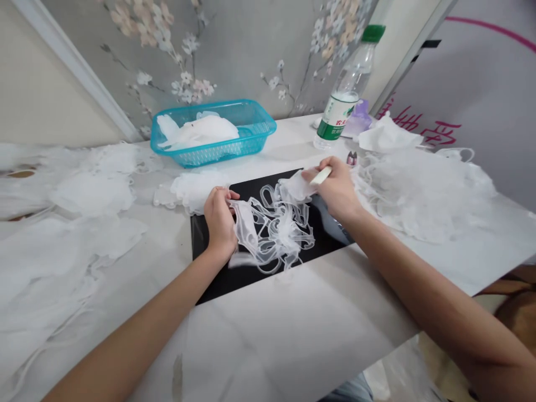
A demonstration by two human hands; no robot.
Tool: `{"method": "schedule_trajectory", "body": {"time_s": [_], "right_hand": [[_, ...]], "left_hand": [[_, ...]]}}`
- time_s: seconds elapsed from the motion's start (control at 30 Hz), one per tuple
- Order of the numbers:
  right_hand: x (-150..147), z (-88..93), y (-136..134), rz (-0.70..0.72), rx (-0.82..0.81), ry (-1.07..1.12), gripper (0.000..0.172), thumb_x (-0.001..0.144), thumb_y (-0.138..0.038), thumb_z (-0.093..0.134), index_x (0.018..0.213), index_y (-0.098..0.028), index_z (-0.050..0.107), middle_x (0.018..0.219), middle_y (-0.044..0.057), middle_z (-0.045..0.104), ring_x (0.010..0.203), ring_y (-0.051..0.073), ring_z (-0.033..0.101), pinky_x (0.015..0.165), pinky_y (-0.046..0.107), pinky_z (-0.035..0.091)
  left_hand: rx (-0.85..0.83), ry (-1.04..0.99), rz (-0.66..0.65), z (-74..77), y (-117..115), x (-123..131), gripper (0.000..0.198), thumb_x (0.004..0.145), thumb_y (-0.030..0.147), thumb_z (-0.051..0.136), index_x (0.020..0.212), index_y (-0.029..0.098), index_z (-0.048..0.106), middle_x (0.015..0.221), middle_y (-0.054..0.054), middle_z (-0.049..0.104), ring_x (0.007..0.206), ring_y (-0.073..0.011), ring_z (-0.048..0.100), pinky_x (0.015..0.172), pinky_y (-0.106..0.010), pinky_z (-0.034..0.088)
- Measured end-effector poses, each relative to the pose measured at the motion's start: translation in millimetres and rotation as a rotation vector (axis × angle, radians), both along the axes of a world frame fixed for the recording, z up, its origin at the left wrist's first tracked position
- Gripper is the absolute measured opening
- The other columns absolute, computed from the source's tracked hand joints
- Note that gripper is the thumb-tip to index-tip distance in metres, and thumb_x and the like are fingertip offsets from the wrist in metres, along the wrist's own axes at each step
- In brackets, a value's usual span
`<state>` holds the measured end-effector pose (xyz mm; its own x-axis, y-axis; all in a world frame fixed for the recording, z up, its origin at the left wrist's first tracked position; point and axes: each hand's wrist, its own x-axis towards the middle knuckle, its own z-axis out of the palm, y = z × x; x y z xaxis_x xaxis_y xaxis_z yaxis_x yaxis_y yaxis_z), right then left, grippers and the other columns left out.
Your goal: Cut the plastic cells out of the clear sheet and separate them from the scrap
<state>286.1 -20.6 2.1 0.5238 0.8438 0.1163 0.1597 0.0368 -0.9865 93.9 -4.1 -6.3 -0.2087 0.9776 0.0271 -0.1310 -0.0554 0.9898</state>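
The black mat (213, 279) looks smooth and faintly glossy. The face masks (245, 226) on it are thin, matt white cloth with sheer, soft loops. Beyond the mat, the basket (251, 106) is shiny turquoise plastic mesh, and the bottle (349, 72) is clear plastic. Under the mat, the tabletop (293, 340) has a polished, marble-like finish.

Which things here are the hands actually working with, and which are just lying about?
In use: left hand gripping a white looped mask; right hand holding a cream stick and another mask; tangled ear loops on a black mat.
Lying about: teal plastic basket; water bottle; mask pile.
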Motion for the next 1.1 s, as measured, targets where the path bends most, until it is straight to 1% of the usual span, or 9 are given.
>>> {"method": "schedule_trajectory", "body": {"time_s": [0.1,0.23,0.4,0.47,0.67,0.83,0.9,1.0,1.1], "right_hand": [[11,-13.4,6,-0.031,-0.041,-0.494,0.034,0.06,-0.013,0.067,0.073,-0.024,0.038,0.067,-0.003,0.046,0.069,0.018,0.047,0.067,0.034,0.039],[-3,-0.3,-3,-0.029,0.164,-0.609,0.035,0.066,-0.021,0.068,0.076,-0.025,0.034,0.093,0.007,0.058,0.096,0.026,0.048,0.086,0.044,0.037],[-49,10.8,-31,0.581,0.12,-0.288,0.034,0.073,-0.029,0.068,0.08,-0.024,0.035,0.102,0.005,0.063,0.092,0.02,0.058,0.081,0.037,0.043],[-58,9.2,-36,0.691,0.066,-0.246,0.031,0.077,-0.029,0.065,0.073,-0.023,0.034,0.087,0.002,0.062,0.076,0.017,0.056,0.068,0.031,0.043],[-46,12.6,-29,0.36,0.107,-0.019,0.041,0.073,-0.036,0.069,0.065,-0.021,0.032,0.067,-0.004,0.048,0.053,0.009,0.037,0.051,0.023,0.032],[-42,18.9,-29,0.118,0.196,0.088,0.042,0.071,-0.035,0.072,0.065,-0.021,0.032,0.065,-0.004,0.043,0.057,0.01,0.04,0.054,0.023,0.033],[-46,22.1,-34,0.13,0.231,0.064,0.039,0.076,-0.035,0.069,0.065,-0.022,0.033,0.064,-0.004,0.044,0.059,0.01,0.042,0.057,0.024,0.036],[-54,25.8,-42,0.347,0.212,-0.072,0.031,0.082,-0.032,0.062,0.067,-0.022,0.036,0.066,-0.003,0.047,0.058,0.011,0.043,0.057,0.025,0.037],[-58,25.4,-46,0.516,0.202,-0.179,0.026,0.083,-0.027,0.06,0.069,-0.022,0.038,0.069,-0.002,0.05,0.06,0.011,0.046,0.057,0.026,0.039]], "left_hand": [[-0.045,-0.081,-0.025,3.3,-2,-2,0.018,0.073,0.014,0.041,0.055,0.019,0.042,0.057,0.003,0.051,0.049,-0.0089,0.043,0.047,-0.02,0.035],[-0.037,-0.138,-0.133,4.5,-3,-8,0.022,0.079,0.023,0.045,0.057,0.019,0.045,0.057,0.003,0.05,0.052,-0.0095,0.046,0.051,-0.021,0.038],[-0.112,-0.231,-0.394,5.9,1,-14,0.017,0.073,0.025,0.058,0.058,0.017,0.054,0.058,0.002,0.054,0.054,-0.0096,0.049,0.055,-0.021,0.041],[-0.166,-0.288,-0.454,6.5,2,-14,0.015,0.07,0.027,0.062,0.062,0.016,0.056,0.058,0.002,0.055,0.054,-0.0104,0.051,0.056,-0.022,0.042],[-0.234,-0.447,-0.457,3.2,4,-14,0.034,0.077,0.048,0.052,0.081,0.015,0.059,0.078,-0.004,0.06,0.071,-0.0142,0.058,0.065,-0.026,0.047],[0.126,-0.013,-0.06,0.8,-5,-13,0.022,0.075,0.037,0.065,0.084,0.019,0.056,0.089,-0.001,0.058,0.086,-0.0134,0.056,0.081,-0.025,0.042],[0.202,0.088,-0.24,2.7,-9,-13,0.022,0.077,0.039,0.065,0.085,0.019,0.059,0.09,-0.003,0.06,0.086,-0.0141,0.056,0.081,-0.026,0.042],[0.03,-0.036,-0.661,6.3,-11,-13,0.036,0.074,0.045,0.068,0.097,0.018,0.064,0.098,-0.007,0.065,0.087,-0.0168,0.06,0.074,-0.027,0.045],[-0.136,-0.147,-0.748,7.1,-7,-15,0.041,0.07,0.041,0.073,0.103,0.018,0.065,0.096,-0.007,0.068,0.082,-0.016,0.063,0.069,-0.024,0.045]]}}
